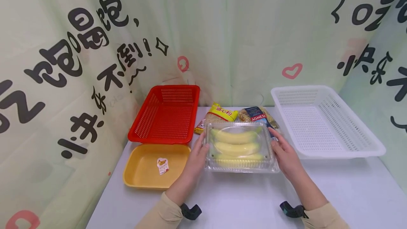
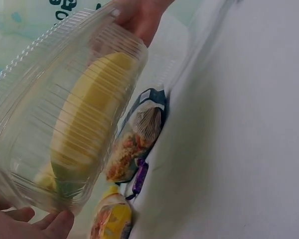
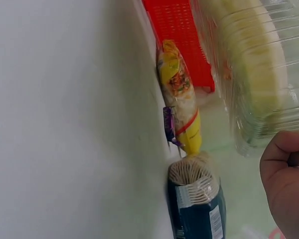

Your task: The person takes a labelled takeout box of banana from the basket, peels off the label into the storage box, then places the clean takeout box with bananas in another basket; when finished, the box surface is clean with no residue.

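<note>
Both hands grip one clear clamshell box [image 1: 240, 147] of bananas [image 1: 236, 148] at mid-table: left hand [image 1: 198, 156] on its left end, right hand [image 1: 285, 154] on its right; fingertips partly hidden behind plastic. Two pasta packets [image 1: 219, 114] lie behind, partly covered; yellow tray [image 1: 140, 172] and red basket [image 1: 165, 116] stand left, white basket [image 1: 321, 123] right.

pasta bags [image 1: 254, 115] — half hidden behind clamshell [image 1: 240, 147] | label sticker [image 1: 163, 165] — unreadable

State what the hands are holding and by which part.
Both hands hold the clear plastic banana box by its short ends: left hand on the left end, right hand on the right.
</note>
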`<state>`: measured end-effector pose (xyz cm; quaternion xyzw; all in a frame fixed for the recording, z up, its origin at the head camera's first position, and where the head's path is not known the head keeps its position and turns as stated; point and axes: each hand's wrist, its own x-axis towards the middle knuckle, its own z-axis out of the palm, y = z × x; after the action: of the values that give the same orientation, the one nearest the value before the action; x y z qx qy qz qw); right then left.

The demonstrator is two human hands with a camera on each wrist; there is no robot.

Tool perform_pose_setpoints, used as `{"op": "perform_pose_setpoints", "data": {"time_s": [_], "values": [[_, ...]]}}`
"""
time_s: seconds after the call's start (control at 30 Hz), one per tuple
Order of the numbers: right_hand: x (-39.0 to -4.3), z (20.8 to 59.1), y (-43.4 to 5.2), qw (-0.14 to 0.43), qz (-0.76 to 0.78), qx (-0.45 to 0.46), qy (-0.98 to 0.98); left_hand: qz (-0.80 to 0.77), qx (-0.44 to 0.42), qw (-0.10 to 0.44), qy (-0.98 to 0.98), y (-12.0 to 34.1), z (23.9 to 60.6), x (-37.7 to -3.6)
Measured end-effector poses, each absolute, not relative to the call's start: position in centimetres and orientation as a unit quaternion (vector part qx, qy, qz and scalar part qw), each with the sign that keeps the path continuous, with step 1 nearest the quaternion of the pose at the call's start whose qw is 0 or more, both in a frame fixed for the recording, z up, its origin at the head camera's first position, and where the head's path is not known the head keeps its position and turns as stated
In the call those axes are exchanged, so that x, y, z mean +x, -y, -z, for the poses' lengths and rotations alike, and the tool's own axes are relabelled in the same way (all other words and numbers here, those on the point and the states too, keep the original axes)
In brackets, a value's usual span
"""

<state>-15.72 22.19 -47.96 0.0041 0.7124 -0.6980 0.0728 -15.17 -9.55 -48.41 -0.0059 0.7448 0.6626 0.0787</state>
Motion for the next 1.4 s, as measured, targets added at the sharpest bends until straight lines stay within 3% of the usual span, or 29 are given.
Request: {"op": "perform_pose_setpoints", "data": {"time_s": [0.27, 0.67, 1.07, 1.4], "values": [[-15.9, 47.7, -21.4, 0.058, 0.748, -0.027, -0.661, -0.678, -0.018, 0.099, -0.728, 10.2, 47.1, -16.2], [-16.5, 47.9, -20.7, 0.024, 0.785, -0.066, -0.616, -0.655, -0.014, 0.038, -0.754, 11.6, 45.3, -20.3], [-16.5, 47.5, -20.4, 0.023, 0.797, -0.072, -0.599, -0.639, -0.038, 0.144, -0.754, 12.6, 43.6, -23.9], [-16.6, 47.6, -20.0, 0.028, 0.800, -0.081, -0.593, -0.655, -0.027, 0.154, -0.739, 12.4, 44.3, -25.4]]}}
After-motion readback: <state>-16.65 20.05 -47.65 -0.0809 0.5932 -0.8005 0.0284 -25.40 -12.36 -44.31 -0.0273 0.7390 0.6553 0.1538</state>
